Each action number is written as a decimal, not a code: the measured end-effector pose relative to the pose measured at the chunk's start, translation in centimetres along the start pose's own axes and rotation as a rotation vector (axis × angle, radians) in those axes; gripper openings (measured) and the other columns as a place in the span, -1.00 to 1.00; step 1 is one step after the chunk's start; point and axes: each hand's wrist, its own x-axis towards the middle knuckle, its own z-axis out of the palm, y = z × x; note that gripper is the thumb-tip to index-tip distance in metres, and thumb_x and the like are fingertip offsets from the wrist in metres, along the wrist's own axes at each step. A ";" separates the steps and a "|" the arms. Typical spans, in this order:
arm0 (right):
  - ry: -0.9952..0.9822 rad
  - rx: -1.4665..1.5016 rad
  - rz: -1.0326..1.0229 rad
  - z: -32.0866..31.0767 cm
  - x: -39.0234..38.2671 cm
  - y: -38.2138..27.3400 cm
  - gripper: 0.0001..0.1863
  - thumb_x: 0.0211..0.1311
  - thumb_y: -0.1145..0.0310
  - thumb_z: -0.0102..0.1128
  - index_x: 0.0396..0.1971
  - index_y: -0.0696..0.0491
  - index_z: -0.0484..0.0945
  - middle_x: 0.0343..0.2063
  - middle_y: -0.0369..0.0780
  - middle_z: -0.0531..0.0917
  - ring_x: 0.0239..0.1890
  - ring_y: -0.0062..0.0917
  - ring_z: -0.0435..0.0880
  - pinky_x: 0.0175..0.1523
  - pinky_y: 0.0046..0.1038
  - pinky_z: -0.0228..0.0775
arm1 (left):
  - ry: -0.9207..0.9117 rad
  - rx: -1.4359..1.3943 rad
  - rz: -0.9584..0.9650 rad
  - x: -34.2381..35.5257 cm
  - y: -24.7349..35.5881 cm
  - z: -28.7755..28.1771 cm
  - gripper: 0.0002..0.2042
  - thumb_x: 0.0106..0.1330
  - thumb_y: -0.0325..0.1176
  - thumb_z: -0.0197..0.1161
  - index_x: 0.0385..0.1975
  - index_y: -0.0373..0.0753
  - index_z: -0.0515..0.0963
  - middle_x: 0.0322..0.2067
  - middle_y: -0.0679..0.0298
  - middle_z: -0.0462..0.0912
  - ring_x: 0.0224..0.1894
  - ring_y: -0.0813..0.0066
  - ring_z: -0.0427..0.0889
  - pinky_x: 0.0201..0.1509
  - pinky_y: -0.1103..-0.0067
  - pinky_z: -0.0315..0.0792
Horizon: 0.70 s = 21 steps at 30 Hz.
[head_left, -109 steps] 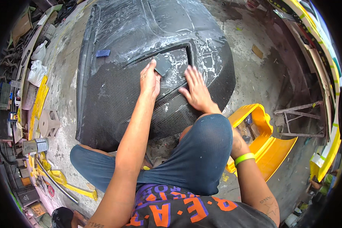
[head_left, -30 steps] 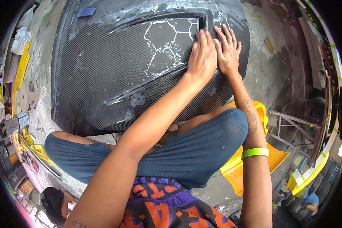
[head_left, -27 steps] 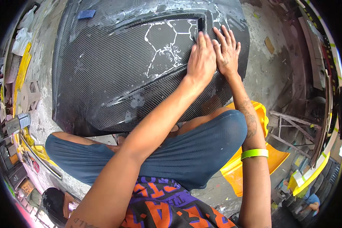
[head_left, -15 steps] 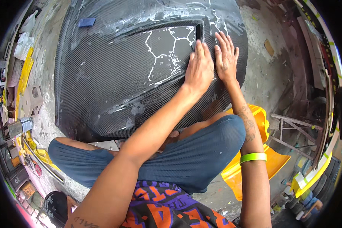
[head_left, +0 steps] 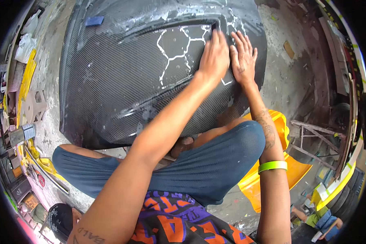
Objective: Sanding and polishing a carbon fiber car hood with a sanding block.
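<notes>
The black carbon-weave panel (head_left: 110, 73), like a car hood, lies in front of my crossed legs, wet with whitish streaks around a recessed vent. My left hand (head_left: 213, 57) reaches across to the vent's right end, blurred, fingers together and pressed down; whatever is under them is hidden. My right hand (head_left: 243, 61) lies flat just right of it on the panel, fingers stretched out and apart. A small blue block (head_left: 94, 21) rests at the panel's upper left.
Yellow moulded parts (head_left: 248, 187) lie beside my right knee. A metal stand (head_left: 317, 134) and long boards are at the right. A can (head_left: 26, 132), white bags (head_left: 26, 51) and yellow strips line the left. People are partly visible at lower left (head_left: 59, 221) and lower right (head_left: 325, 223).
Since 3.6 seconds ago, my left hand has moved right and up, the grey square it held now unseen. Over the last half second it has shifted up along the vent's end.
</notes>
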 end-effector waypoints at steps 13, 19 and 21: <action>0.014 0.031 -0.006 0.1 0.0 0.2 -0.47 0.58 -0.02 -0.07 0.46 -0.31 0.34 0.51 -0.34 0.30 0.61 -0.31 0.09 0.57 0.25 -0.31 | 0.342 -0.753 -0.435 2.0 -6.3 -5.3 -0.69 0.62 -0.35 0.02 0.15 -0.33 0.62 -0.39 0.32 0.59 -0.44 0.57 0.67 -0.20 0.55 0.69; 0.055 0.018 0.010 0.3 0.0 0.2 -0.46 0.55 -0.04 -0.02 0.44 -0.30 0.37 0.50 -0.33 0.33 0.59 -0.30 0.14 0.56 0.27 -0.25 | -0.226 0.164 0.340 0.9 -6.6 -6.1 -0.50 0.56 -0.21 0.14 0.36 -0.38 0.42 0.44 -0.08 0.35 0.54 0.00 0.23 0.57 0.08 0.13; 0.034 -0.009 0.006 0.3 0.0 0.3 -0.46 0.53 -0.05 0.00 0.43 -0.29 0.39 0.49 -0.32 0.34 0.59 -0.30 0.15 0.55 0.30 -0.22 | -0.417 0.235 0.341 0.2 -6.5 -6.9 -0.48 0.58 -0.20 0.09 0.40 -0.40 0.36 0.47 -0.07 0.30 0.56 0.03 0.20 0.58 0.11 0.13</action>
